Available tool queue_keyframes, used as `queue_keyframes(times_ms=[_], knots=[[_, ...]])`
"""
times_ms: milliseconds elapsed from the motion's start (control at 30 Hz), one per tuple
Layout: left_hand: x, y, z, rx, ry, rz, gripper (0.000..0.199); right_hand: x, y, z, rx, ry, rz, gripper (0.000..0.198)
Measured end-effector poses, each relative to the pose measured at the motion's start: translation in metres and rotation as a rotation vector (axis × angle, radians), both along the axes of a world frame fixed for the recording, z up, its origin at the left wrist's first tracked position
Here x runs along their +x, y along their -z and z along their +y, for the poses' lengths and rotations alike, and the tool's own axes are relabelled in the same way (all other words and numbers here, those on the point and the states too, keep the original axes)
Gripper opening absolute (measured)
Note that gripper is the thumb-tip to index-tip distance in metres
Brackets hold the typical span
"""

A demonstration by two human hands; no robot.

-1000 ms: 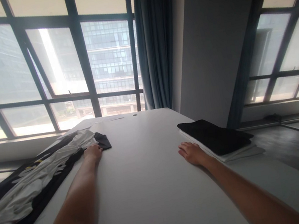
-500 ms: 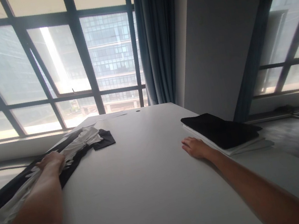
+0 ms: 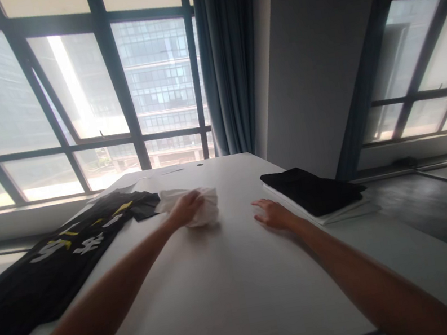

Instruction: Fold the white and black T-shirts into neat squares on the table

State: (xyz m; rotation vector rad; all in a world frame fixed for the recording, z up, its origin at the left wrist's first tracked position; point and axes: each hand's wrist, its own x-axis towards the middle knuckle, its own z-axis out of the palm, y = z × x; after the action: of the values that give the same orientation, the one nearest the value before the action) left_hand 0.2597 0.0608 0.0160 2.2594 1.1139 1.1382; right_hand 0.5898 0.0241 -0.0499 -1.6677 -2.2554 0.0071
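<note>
A bunched white garment [image 3: 208, 207], its exact kind hidden by the folds, is gripped in my left hand [image 3: 187, 208] over the middle of the white table [image 3: 225, 281]. My right hand [image 3: 273, 215] is low over the tabletop with its fingers apart, holding nothing. Just beyond it, on the right, lies a neat stack of folded clothes with a black piece [image 3: 313, 189] on top and white ones [image 3: 338, 217] beneath. To the left a black T-shirt [image 3: 71, 256] with white and yellow print is spread along the table edge.
At the table's far end is a small dark round hole [image 3: 199, 164], and a thin white sheet [image 3: 164, 172] lies near it. Behind stand tall windows [image 3: 157, 75], a blue-grey curtain [image 3: 225, 64] and a grey pillar [image 3: 309, 61].
My left hand has carried the white garment from on top of the black T-shirt rightward to mid-table, uncovering the print. My right hand has spread its fingers slightly.
</note>
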Motion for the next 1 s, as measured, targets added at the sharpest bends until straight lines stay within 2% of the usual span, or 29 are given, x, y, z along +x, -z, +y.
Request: queue_keyframes(times_ms=[100,167,233,300,400,467,567,667,733,800,867,1000], knots=[[0.018,0.017,-0.036,0.019,0.095,0.152,0.029,-0.021,-0.006,-0.006,0.015,-0.050,-0.047,0.073],[0.012,0.019,-0.052,0.051,0.092,0.233,0.029,-0.035,-0.013,-0.007,0.000,-0.076,-0.104,0.064],[-0.005,0.017,-0.059,0.103,0.041,0.273,0.029,-0.047,-0.023,-0.006,-0.011,-0.111,-0.149,0.041],[-0.029,0.016,-0.060,0.198,-0.043,0.305,0.030,-0.055,-0.031,-0.001,0.009,-0.128,-0.156,0.028],[-0.067,0.014,-0.059,0.343,-0.196,0.362,0.031,-0.060,-0.039,0.007,0.122,-0.069,-0.033,0.026],[-0.088,0.012,-0.060,0.373,-0.278,0.397,0.033,-0.061,-0.040,0.009,0.221,-0.032,0.111,0.031],[-0.105,0.005,-0.063,0.331,-0.309,0.496,0.035,-0.058,-0.038,0.007,0.311,-0.006,0.273,0.043],[-0.110,-0.001,-0.064,0.188,-0.290,0.662,0.033,-0.052,-0.038,0.000,0.342,0.029,0.333,0.056],[-0.112,-0.001,-0.062,0.094,-0.281,0.737,0.027,-0.046,-0.039,-0.003,0.352,0.055,0.350,0.057],[-0.116,0.002,-0.060,0.067,-0.275,0.753,0.024,-0.038,-0.040,-0.004,0.355,0.089,0.357,0.057],[-0.121,0.005,-0.057,0.106,-0.277,0.720,0.028,-0.031,-0.041,-0.005,0.367,0.130,0.362,0.058],[-0.124,0.004,-0.058,0.177,-0.198,0.462,0.037,-0.018,-0.052,-0.010,0.440,0.184,0.407,0.059]])
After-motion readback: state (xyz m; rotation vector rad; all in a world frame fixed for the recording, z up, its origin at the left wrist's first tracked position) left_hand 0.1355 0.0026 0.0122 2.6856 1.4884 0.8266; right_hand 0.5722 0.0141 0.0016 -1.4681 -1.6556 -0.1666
